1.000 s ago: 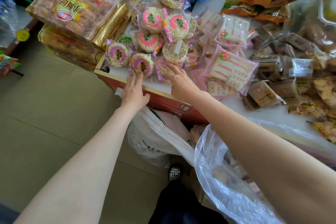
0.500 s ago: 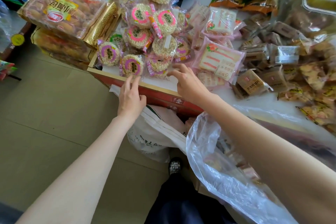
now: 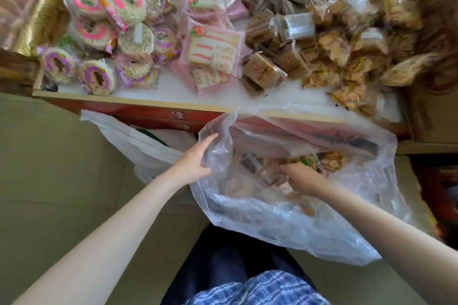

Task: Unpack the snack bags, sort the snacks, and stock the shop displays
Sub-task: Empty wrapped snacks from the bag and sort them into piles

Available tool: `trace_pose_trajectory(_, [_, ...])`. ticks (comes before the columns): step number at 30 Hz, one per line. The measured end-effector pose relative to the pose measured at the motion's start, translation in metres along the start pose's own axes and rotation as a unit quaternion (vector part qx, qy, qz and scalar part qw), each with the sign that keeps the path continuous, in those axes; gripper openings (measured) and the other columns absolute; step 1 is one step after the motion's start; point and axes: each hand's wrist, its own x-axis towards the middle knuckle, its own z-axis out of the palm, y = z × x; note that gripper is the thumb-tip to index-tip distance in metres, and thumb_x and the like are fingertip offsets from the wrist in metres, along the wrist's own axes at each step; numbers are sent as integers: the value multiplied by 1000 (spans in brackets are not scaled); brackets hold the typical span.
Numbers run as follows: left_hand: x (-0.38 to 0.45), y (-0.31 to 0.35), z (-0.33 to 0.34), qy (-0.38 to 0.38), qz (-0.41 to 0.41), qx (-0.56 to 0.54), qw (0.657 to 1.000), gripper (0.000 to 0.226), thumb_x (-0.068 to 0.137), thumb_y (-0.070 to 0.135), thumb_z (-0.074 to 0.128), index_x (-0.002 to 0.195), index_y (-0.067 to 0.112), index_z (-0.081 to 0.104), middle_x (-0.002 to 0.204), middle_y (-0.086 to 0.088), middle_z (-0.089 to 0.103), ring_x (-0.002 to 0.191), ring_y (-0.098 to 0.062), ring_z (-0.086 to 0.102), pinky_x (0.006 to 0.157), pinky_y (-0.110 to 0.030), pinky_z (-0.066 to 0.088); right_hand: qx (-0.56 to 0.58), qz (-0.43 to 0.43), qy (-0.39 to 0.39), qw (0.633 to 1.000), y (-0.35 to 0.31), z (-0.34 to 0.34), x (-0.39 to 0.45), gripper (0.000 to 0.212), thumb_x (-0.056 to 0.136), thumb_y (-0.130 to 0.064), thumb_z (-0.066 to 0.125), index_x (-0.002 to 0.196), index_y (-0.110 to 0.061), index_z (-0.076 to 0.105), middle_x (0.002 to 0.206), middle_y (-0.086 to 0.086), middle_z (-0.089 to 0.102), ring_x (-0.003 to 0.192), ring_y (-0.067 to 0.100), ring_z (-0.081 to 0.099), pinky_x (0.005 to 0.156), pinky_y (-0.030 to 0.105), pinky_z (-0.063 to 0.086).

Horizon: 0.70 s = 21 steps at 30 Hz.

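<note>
The clear bag (image 3: 285, 203) is hanging below the edge of the surface (image 3: 173, 89), its mouth gaping, with wrapped snacks (image 3: 250, 163) lying loose inside. The film is looking thin, soft and slippery, so the rim is probably the best place to hold it; the snacks seem light and crushable. The left hand (image 3: 195, 158) is resting with relaxed fingers against the rim. The right hand (image 3: 300, 176) is reaching inside, fingers curling among the packets; whether it is gripping one, one cannot tell. Sorted rice cakes (image 3: 99, 77) are lying on the surface.
</note>
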Motion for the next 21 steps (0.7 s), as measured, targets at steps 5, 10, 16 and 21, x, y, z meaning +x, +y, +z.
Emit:
trace_pose_trajectory(5, [0, 13, -7, 48, -15, 52, 997, 83, 85, -8, 50, 146, 39, 18, 154, 1, 24, 46, -9, 40, 49, -18, 37, -41, 25, -61, 997, 13, 34, 23, 64, 89, -2, 50, 147, -18, 28, 146, 6, 38, 121, 29, 47, 86, 35, 44])
trace_pose_trajectory(10, [4, 22, -7, 60, -21, 84, 994, 82, 86, -6, 50, 146, 38, 17, 150, -5, 32, 50, -12, 38, 55, -23, 39, -132, -21, -53, 990, 24, 31, 22, 37, 91, -14, 53, 129, -13, 52, 137, 8, 44, 120, 28, 45, 93, 36, 45])
trace_pose_trajectory(16, [10, 33, -5, 106, -19, 0, 994, 73, 90, -1, 52, 145, 35, 22, 152, -1, 27, 76, -22, 59, 51, -10, 36, -52, -24, 205, 977, 19, -29, -16, 26, 87, -20, 60, 112, -13, 57, 121, 12, 44, 106, 33, 47, 80, 36, 43])
trace_pose_trajectory(21, [9, 32, -20, 174, -18, -86, 981, 65, 91, 1, 49, 143, 34, 31, 144, -5, 38, 125, -21, 44, 82, -29, 43, 25, -52, 325, 944, -8, -114, -48, 28, 83, -25, 69, 97, -1, 66, 94, 14, 61, 90, 31, 56, 76, 38, 41])
